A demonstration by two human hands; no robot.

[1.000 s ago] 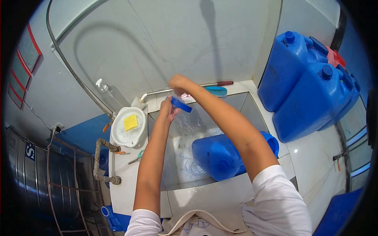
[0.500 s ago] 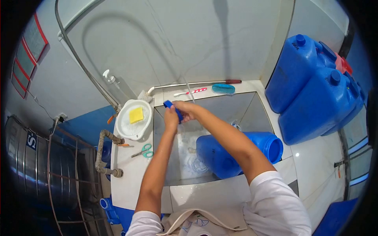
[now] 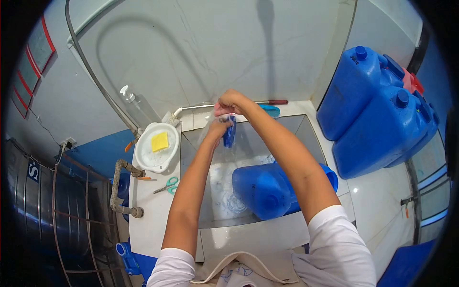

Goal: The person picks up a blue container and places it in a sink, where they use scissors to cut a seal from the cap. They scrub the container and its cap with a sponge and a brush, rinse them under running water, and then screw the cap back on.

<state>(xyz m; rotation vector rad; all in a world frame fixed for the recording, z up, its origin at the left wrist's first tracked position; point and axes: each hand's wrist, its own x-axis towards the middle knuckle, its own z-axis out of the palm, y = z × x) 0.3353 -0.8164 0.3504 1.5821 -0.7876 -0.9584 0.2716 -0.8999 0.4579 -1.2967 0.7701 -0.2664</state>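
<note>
My left hand (image 3: 220, 130) is closed around the edge of a blue screw cap (image 3: 230, 132), held tilted above the sink (image 3: 306, 138). Water runs and splashes around the cap. My right hand (image 3: 230, 102) is just above it, fingers curled together near the water; what they grip, if anything, is hidden. Below and to the right, a large blue jug (image 3: 260, 189) lies on its side in the sink, its wide mouth to the right, partly behind my right forearm. Clear water swirls on the sink floor.
On the left ledge stand a white basin (image 3: 155, 162) with a yellow sponge (image 3: 160, 141), green-handled scissors (image 3: 169, 185) and a clear pump bottle (image 3: 141, 106). A long-handled brush (image 3: 205, 105) and a teal brush (image 3: 271, 111) lie at the back. Blue jugs (image 3: 368, 129) stand right.
Both hands have moved up and right with the blue cap, toward the back wall. My right hand has left the cap and risen above it. The view has shifted slightly.
</note>
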